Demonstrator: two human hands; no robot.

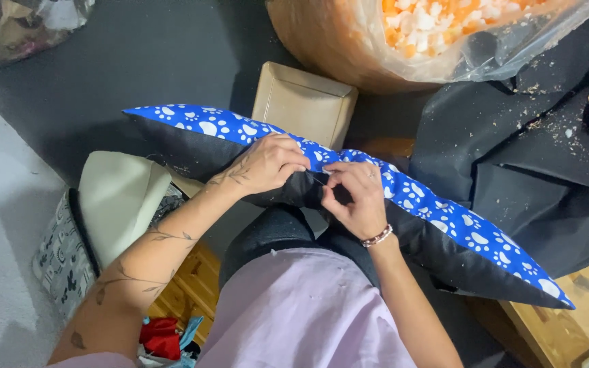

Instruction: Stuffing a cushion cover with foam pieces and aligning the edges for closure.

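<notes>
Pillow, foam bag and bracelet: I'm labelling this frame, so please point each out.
pillow (475, 238), head view, on its blue paw-print side.
foam bag (349, 48), head view, on its clear plastic wall.
bracelet (377, 236), head view, on the beads at the right wrist.

big clear plastic bag (444, 41) at top centre-right, bulging, rounded, stuffed w/ orange + white foam bits; its open mouth lies over black fabric (512, 136). another clear crinkly bag (15, 27) sits in the top left corner, cut off by the frame, contents too dim to tell. tan rectangular box or tray (305, 102) stands just below the big bag, plain; no labels, signs or screens in view.
</notes>
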